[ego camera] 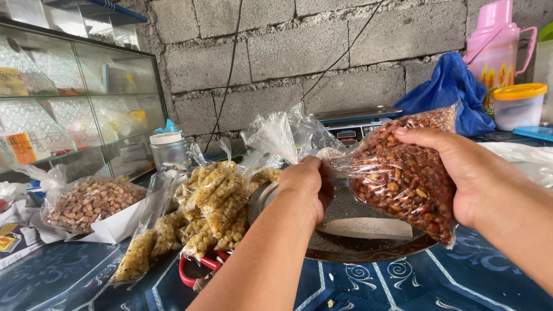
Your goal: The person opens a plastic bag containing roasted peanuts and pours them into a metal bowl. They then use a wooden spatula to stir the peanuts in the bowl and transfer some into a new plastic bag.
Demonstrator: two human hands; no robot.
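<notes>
At frame centre, the left hand [305, 184] is clenched around the twisted plastic neck of a clear bag of reddish-brown nuts [403, 178]. The right hand [455, 173], at centre right, cups the bag's body, fingers wrapped over its top. Below them lies a round metal tray [368, 245]. At lower left lie bags of yellow snacks [213, 207]; farther back, a digital scale [351, 124] stands against the block wall.

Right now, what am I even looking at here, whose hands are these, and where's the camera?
There is one picture, from a camera worn on a person's head, looking down at their own two bare hands. The right hand cradles a clear plastic bag of reddish-brown nuts; the left hand pinches that bag's twisted neck. Beneath them a round metal tray sits on a blue patterned table. To the left lie small bags of yellow snacks and a larger bag of brown nuts. A weighing scale stands behind.
</notes>
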